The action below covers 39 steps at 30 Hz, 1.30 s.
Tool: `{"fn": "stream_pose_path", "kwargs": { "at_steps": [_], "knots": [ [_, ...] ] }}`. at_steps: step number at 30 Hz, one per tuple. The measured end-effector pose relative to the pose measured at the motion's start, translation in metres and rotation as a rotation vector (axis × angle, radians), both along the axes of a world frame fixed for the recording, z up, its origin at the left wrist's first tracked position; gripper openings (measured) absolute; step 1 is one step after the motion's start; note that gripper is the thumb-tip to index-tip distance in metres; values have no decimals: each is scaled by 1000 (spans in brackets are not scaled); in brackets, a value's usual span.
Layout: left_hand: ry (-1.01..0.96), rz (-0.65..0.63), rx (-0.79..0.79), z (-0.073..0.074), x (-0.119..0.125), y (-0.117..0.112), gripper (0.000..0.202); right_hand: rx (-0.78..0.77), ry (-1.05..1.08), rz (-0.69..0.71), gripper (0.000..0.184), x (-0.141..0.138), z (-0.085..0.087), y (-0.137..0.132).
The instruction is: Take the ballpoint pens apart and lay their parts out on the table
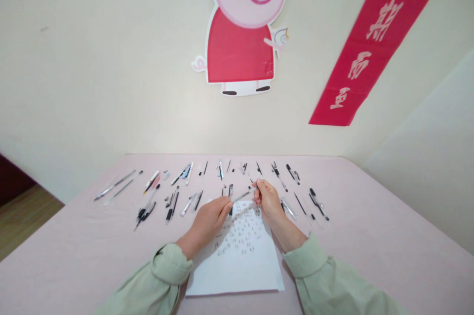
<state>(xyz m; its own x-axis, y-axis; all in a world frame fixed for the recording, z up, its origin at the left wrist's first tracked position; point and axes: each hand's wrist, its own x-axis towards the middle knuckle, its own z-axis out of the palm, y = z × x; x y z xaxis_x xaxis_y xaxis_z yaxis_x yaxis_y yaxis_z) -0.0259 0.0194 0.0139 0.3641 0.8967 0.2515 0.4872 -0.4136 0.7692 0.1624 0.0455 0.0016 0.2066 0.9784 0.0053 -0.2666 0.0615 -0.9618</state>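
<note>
My left hand [211, 217] and my right hand [268, 200] are raised over the top of a white sheet of paper [233, 275]. Between them runs a slim greyish pen [245, 194], slanting up to the right. The fingers of each hand close on one end of it; whether it is a whole pen or only a barrel or refill, I cannot tell. Handwritten marks cover the upper half of the paper. Just beyond my left fingertips lies a dark pen part [231, 191], partly hidden by the hand.
Several taken-apart pens lie in two rows across the pink tablecloth [370, 246], including a black group [146, 212] at left and a capped set [319, 203] at right. The wall [148, 83] behind carries a cartoon pig cutout [240, 53] and a red banner [370, 58].
</note>
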Motion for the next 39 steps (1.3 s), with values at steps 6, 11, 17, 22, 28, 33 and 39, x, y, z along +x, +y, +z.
{"fn": "stream_pose_path", "kwargs": {
  "at_steps": [6,11,17,22,28,33,39],
  "knots": [
    [-200,113,-238,-4,2,5,56,22,33,30,36,-4,1,-2],
    [-212,176,-146,-4,3,6,35,12,30,14,35,-4,-2,-1],
    [-78,123,-74,-4,2,3,39,14,18,24,35,-3,-5,1],
    [-54,160,-124,-2,1,2,44,23,17,29,35,-3,-7,2],
    [-23,146,-114,-1,1,1,50,23,9,23,32,-3,-8,1],
    [-16,115,-79,0,2,0,39,27,10,13,32,-2,-7,2],
    [20,115,-121,1,3,-3,49,24,-4,13,34,-2,-8,2]
  ]
}}
